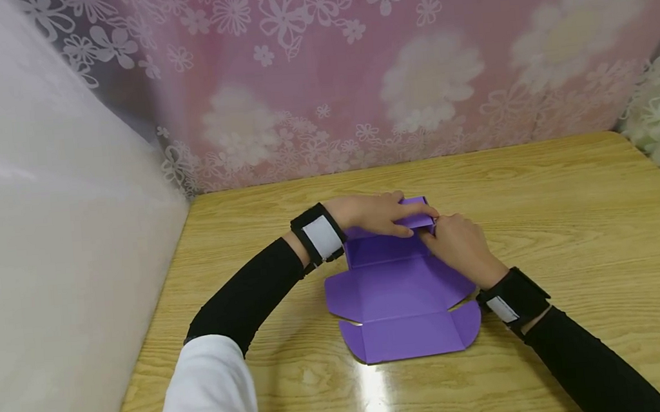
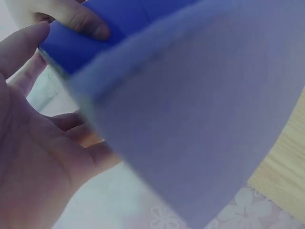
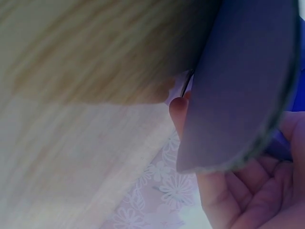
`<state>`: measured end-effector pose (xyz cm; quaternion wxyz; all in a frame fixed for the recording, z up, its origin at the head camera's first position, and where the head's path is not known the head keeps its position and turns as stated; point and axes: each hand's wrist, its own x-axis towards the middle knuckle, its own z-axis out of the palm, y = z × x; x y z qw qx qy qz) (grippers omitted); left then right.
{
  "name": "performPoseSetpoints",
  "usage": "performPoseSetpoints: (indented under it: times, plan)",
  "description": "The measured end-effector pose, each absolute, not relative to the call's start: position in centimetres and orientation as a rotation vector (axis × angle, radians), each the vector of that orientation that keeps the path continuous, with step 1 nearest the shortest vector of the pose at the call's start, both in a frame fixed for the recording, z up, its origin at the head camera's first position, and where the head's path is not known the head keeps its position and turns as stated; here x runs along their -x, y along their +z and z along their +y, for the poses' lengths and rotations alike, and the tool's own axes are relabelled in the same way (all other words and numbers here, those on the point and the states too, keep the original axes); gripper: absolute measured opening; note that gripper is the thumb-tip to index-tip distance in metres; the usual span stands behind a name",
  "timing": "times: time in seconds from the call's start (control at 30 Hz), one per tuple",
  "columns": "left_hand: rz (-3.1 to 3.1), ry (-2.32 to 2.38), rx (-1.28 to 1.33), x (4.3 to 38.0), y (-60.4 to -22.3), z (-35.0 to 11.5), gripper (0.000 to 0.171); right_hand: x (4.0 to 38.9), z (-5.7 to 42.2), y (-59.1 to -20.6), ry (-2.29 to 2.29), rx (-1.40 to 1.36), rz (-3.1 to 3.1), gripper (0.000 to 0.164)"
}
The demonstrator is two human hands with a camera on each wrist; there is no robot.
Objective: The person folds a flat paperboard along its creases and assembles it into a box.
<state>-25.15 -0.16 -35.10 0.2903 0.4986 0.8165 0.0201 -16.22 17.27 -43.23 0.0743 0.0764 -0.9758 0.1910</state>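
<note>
A purple cardboard box (image 1: 403,291), partly folded, lies on the table with its back panel raised and its front and side flaps spread flat. My left hand (image 1: 374,214) reaches across the raised back part from the left, holding its top edge with the index finger stretched to the right corner. At that same corner my right hand (image 1: 460,244) pinches the cardboard, thumb on the inner side. In the left wrist view, the right thumb (image 2: 88,26) presses the blue-looking inner face. A rounded side flap (image 3: 238,90) hides part of the right hand in the right wrist view.
The box rests on a wood-grain table (image 1: 570,232). Behind the table hangs a pink flowered curtain (image 1: 345,101), and a white sheet (image 1: 63,220) drops along the left side. Both wrists wear black straps (image 1: 515,301).
</note>
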Motion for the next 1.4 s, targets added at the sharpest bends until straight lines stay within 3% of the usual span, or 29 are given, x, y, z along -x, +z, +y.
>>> performPoseSetpoints:
  times: [0.17, 0.37, 0.6, 0.77, 0.9, 1.17, 1.4]
  plan:
    - [2.147, 0.046, -1.388, 25.3, -34.3, -0.5, 0.059, 16.0, 17.2, -43.0, 0.584, -0.29, -2.934, 0.048]
    - [2.194, 0.071, -1.41, 25.5, -33.6, -1.3, 0.06, 15.5, 17.6, -41.8, 0.702, -0.39, -2.98, 0.031]
    - [2.278, 0.213, -1.38, 26.5, -32.2, -3.3, 0.057, 14.4, 19.7, -40.5, 1.001, -0.317, -3.045, 0.07]
    - [2.348, 0.233, -1.327, 27.3, -31.6, -4.9, 0.058, 13.6, 21.5, -41.1, 1.264, -0.223, -3.163, 0.078]
    - [2.395, 0.26, -1.261, 27.7, -31.5, -6.0, 0.059, 13.2, 22.2, -42.0, 1.63, -0.244, -3.174, 0.075]
    - [2.478, 0.361, -1.19, 28.5, -31.4, -7.5, 0.057, 12.7, 22.2, -42.7, 2.1, -0.258, -2.953, 0.046]
    - [2.48, 0.46, -1.165, 28.6, -31.5, -8.3, 0.06, 12.6, 22.4, -42.0, 2.137, -0.165, -2.824, 0.048]
